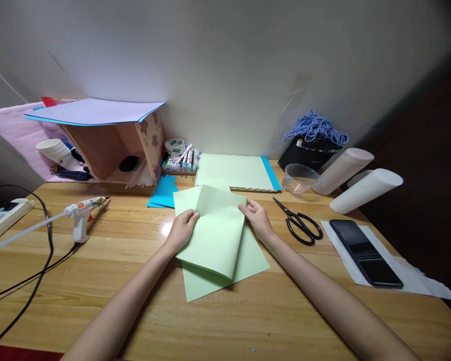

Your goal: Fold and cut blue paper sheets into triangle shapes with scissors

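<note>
A folded light-green sheet of paper (216, 235) is held up between my two hands, tilted above the table. My left hand (182, 229) pinches its left edge, thumb on top. At the upper right edge my right hand (257, 218) grips it the same way, fingers behind the paper. Under it lies another light-green sheet (248, 260), flat on the wooden table and partly covered. The nearest loose thing to my right hand is a pair of black-handled scissors (302, 225), lying with the blades pointing away.
A white glue gun (81, 215) with its cord stands at left, before an open box (150, 140). Markers (186, 159), blue paper pieces (163, 191) and a green paper stack (233, 170) sit behind. A plastic tub (299, 179), white rolls (368, 190) and a phone (364, 250) are at right.
</note>
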A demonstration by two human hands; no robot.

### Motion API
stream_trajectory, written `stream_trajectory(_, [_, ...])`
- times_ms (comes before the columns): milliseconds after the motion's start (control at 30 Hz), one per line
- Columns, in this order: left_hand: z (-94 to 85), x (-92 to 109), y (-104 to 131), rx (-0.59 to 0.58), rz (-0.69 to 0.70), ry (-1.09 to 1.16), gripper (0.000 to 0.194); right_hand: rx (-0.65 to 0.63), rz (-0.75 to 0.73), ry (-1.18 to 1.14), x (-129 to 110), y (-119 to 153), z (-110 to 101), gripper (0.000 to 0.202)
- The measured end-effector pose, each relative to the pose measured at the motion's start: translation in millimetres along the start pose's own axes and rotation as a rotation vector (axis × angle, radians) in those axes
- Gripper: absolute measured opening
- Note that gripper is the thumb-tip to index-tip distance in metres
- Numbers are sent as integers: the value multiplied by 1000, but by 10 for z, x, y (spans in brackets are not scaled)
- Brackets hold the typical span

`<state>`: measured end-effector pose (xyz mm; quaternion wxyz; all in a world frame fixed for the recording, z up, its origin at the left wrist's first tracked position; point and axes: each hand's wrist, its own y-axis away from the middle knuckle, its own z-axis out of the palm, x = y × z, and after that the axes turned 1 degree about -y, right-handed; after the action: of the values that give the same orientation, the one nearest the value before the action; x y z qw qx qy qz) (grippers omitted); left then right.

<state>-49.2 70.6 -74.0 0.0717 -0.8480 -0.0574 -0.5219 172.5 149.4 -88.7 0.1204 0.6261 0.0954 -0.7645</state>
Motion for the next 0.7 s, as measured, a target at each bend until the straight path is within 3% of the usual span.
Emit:
stream_trajectory(400, [-20, -7, -16, -24, 24, -23, 30, -11, -10, -49, 8, -40, -17, 26])
stream_trajectory(700, [-64, 11, -30, -21, 47, -50, 30, 62, 24, -102, 48, -75, -48, 33])
